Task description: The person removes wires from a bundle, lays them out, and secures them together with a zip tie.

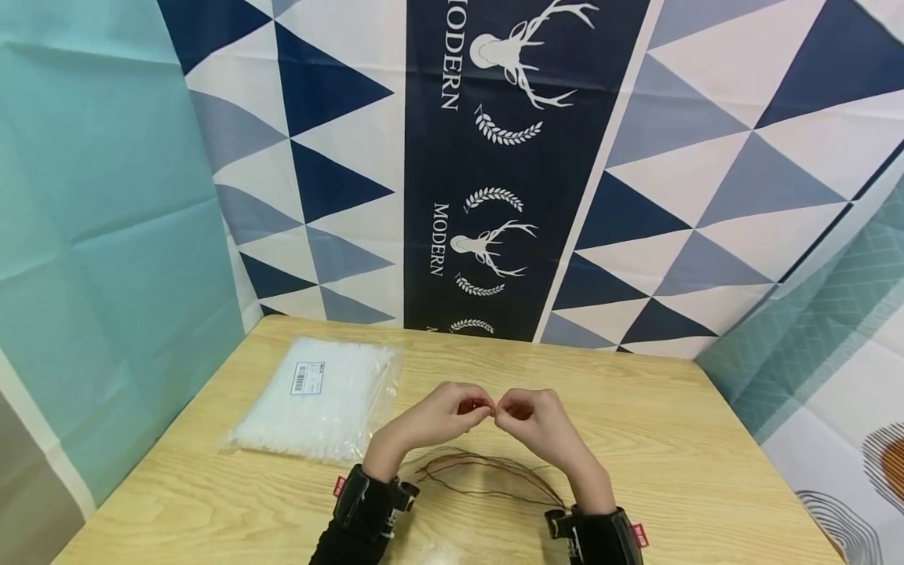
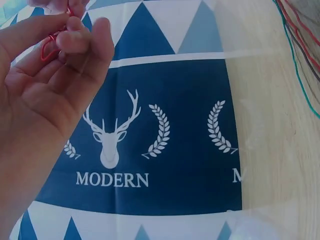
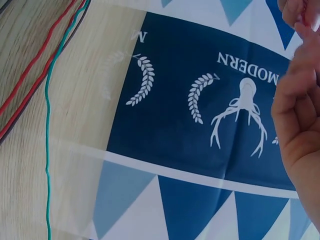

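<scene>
Well, in the head view your left hand (image 1: 445, 414) and right hand (image 1: 542, 424) meet fingertip to fingertip above the desk (image 1: 664, 463), wrists raised, forearms slanting inward, each thumb and forefinger rounded into a ring. Beneath them some loose wires (image 1: 462, 455) arc across the wood, and to the left lies a clear bag of white strips (image 1: 332, 416) (its printed label (image 1: 308, 378) facing up). Going to the left wrist view, you can make out a thin red wire (image 2: 43, 51) bent into a small loop at your left fingers; that grip is a close pinch on it, palm partly turned to the camera, and a bit of red shows at the other hand's tips as well. The step in hand looks like fine work on this wire, perhaps shaping or twisting it, though the fingers hide just what is being formed. In the right wrist view your right hand stands at the edge of the picture, fingers pointing upward; its grip seems nipped tight on the red too, with hardly any gap, while green, red and dark strands lie well apart on the desk. As I judge it, the next move calls for small, steady finger pressure, both pinches firm, so the loop doesn't slip.
</scene>
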